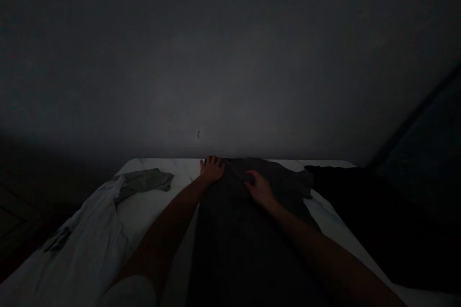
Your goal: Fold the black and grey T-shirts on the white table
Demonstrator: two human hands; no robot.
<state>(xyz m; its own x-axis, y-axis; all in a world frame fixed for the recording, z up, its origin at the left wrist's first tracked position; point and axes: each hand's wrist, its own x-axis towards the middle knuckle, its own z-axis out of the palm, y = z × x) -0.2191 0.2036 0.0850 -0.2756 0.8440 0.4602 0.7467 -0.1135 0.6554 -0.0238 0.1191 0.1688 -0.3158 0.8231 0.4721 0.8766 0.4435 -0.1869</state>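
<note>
A dark grey T-shirt [248,230] lies lengthwise over the white-covered surface [154,206], its far end close to the wall. A short sleeve [297,180] spreads out on its right side. Resting on the shirt's far left corner, my left hand [212,169] is flat with the fingers apart. My right hand [261,189] is a little nearer and to the right, with thumb and fingers curled around a fold of the shirt. Dim light hides the finer details of the cloth.
On the left lie a white garment [90,225] and a greyish-green cloth [147,182]. A black cloth [378,220] covers much of the right side. Behind the far edge rises a plain grey wall [230,67]. Something dark with a slanted edge [414,117] stands at right.
</note>
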